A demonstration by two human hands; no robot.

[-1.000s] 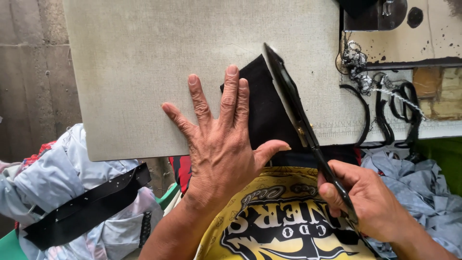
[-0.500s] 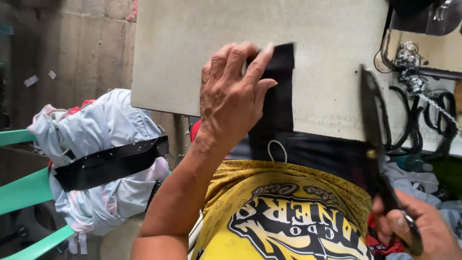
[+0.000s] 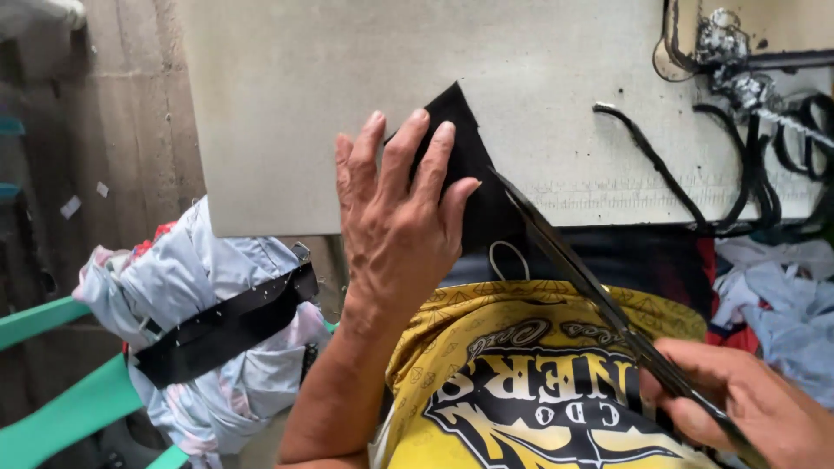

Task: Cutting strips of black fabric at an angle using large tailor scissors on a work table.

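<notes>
My left hand (image 3: 395, 221) lies flat with fingers spread on a black piece of fabric (image 3: 465, 143) at the near edge of the grey worktable (image 3: 347, 87). The cloth forms a pointed corner that sticks out beyond my fingertips. My right hand (image 3: 738, 404), at the lower right, grips the handles of long dark scissors (image 3: 578, 274). Their blades reach up and to the left, and the tip meets the right edge of the black fabric beside my left thumb.
A bundle of pale blue cloth tied with a black strap (image 3: 213, 326) rests on a green chair (image 3: 61, 399) at the left. Black cords (image 3: 686, 174) and a sewing machine base (image 3: 747, 52) occupy the table's right side. More pale cloth (image 3: 782, 304) is piled at the right.
The scissors swung from upright at the right over to the black fabric's edge. My left hand flattened on the cloth, which now shows a pointed corner. The view shifted.
</notes>
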